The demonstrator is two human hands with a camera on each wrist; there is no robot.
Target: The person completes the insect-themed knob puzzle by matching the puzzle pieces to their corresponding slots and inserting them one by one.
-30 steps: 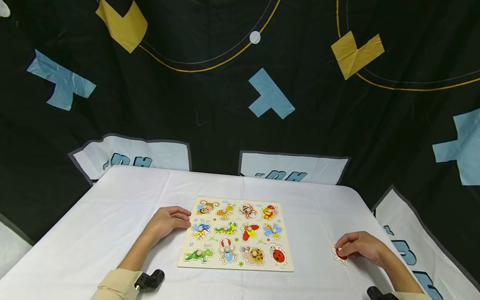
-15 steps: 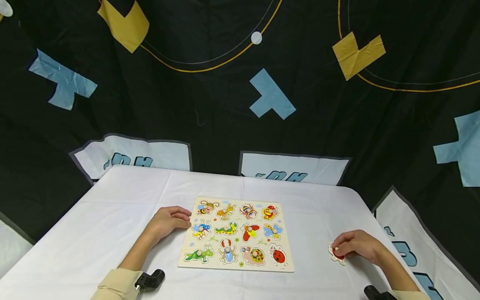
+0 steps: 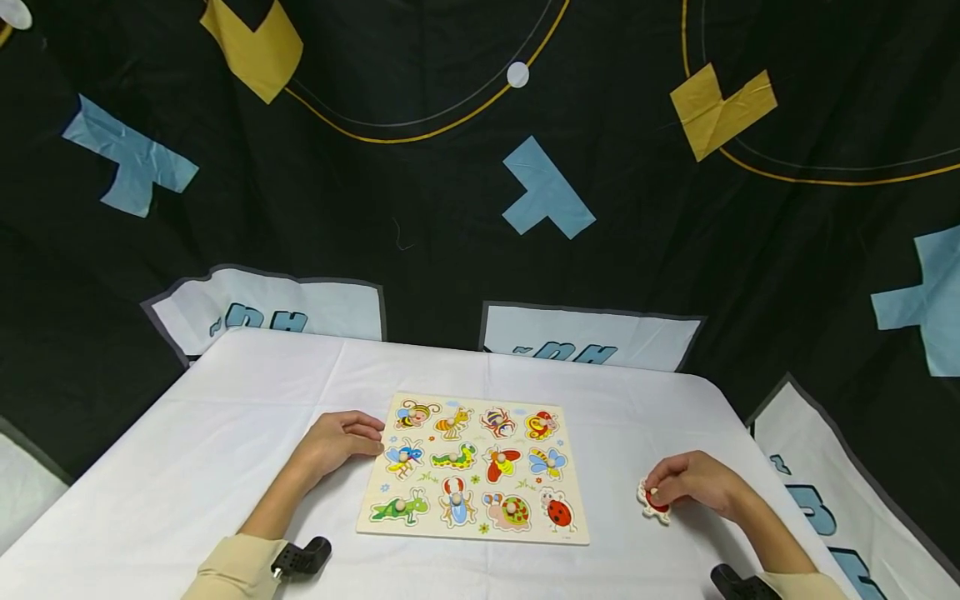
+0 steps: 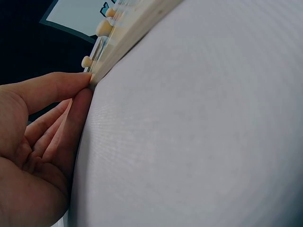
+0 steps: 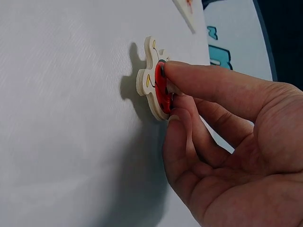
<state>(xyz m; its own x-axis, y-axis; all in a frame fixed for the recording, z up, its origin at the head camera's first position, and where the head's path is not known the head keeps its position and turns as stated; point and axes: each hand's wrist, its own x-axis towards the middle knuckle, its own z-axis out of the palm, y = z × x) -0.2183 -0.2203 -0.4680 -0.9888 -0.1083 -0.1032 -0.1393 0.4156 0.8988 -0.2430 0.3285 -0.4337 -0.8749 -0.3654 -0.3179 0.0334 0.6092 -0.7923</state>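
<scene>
A wooden peg puzzle board [image 3: 472, 525] with insect pictures lies flat on the white table in the head view. My left hand [image 3: 341, 446] rests at its left side, thumb and fingertips touching the edge. In the left wrist view, the fingertips [image 4: 85, 81] meet the board's rim [image 4: 128, 45], with round pegs above. To the right of the board, my right hand [image 3: 693, 482] pinches a red ladybug puzzle piece [image 3: 649, 506]. The right wrist view shows this piece [image 5: 162, 90] tilted, with its shadow on the cloth beside it and the fingers hiding part of its face.
Most pictures on the board carry pegs, while the ladybug picture [image 3: 557, 510] at its lower right shows none. White cloth [image 3: 615, 433] covers the table between board and right hand. Behind the table hangs a black curtain [image 3: 420, 217] with blue and yellow shapes.
My right hand has moved left and slightly away from me, carrying the ladybug puzzle piece closer to the board. The left hand stays at the board's edge.
</scene>
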